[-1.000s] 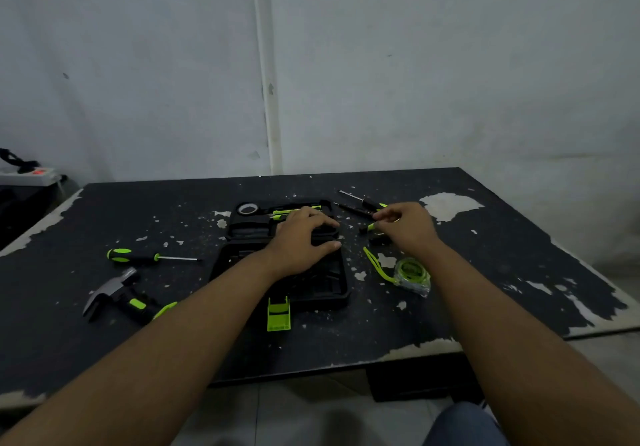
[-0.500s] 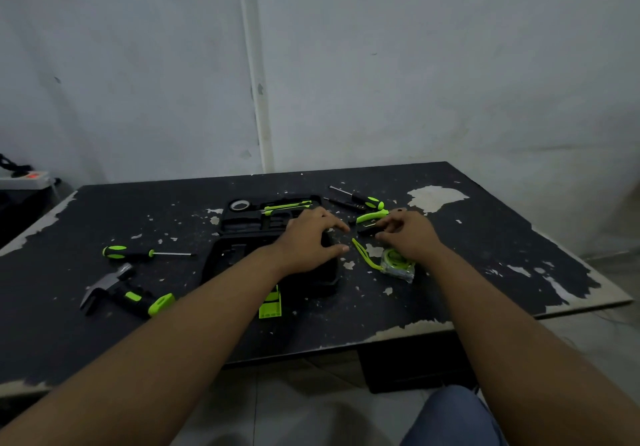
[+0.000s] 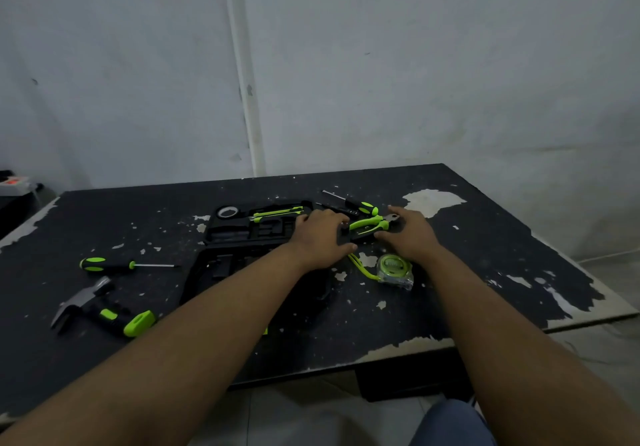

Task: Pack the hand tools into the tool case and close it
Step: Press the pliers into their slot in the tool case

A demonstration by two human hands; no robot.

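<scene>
- Left hand [image 3: 320, 237] holds the right edge of the open black plastic tool case [image 3: 249, 234]; right hand [image 3: 410, 234] grips green-handled pliers [image 3: 367, 224] beside it.
- Early stage, seemingly: steel hammer [image 3: 83, 298], green-and-black screwdriver [image 3: 104, 264] and green tape measure [image 3: 394, 267] lie loose on the chipped black table [image 3: 138, 217].

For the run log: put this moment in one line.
left hand: holds open tool case edge | right hand: pinches pliers beside it | unpacked: hammer, screwdriver, tape measure

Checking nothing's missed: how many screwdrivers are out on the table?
3: long screwdriver left of the tool case; green-tipped screwdriver and dark screwdriver beyond the pliers. More may be hidden.
</scene>
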